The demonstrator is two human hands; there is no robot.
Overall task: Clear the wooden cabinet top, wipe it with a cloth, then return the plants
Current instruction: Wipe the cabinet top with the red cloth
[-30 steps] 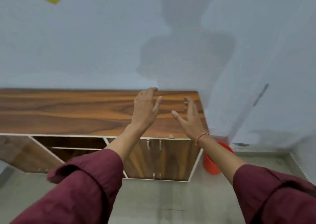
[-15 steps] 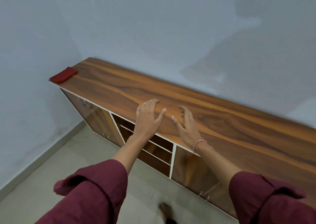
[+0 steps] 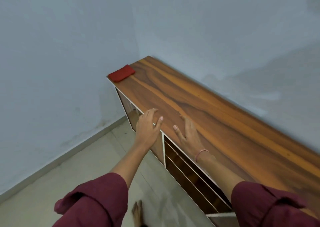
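Observation:
The long wooden cabinet top (image 3: 216,116) runs from the far left corner toward the lower right, bare of plants. A folded red cloth (image 3: 121,73) lies on its far left end, by the wall. My left hand (image 3: 148,127) hovers over the cabinet's front edge, fingers apart and holding nothing. My right hand (image 3: 187,135) is held above the wood a little to the right, also empty with fingers spread. Both hands are well short of the cloth. No plants are in view.
Open shelves (image 3: 187,171) show under the front edge below my hands. Blue-grey walls (image 3: 52,71) meet at the corner behind the cabinet's left end. A tiled floor (image 3: 78,171) lies to the left, and my bare foot (image 3: 137,213) stands near the cabinet base.
My view has swung left along the cabinet, so the red cloth is now nearer the middle of the frame. Both hands stay open and have moved left along the front edge.

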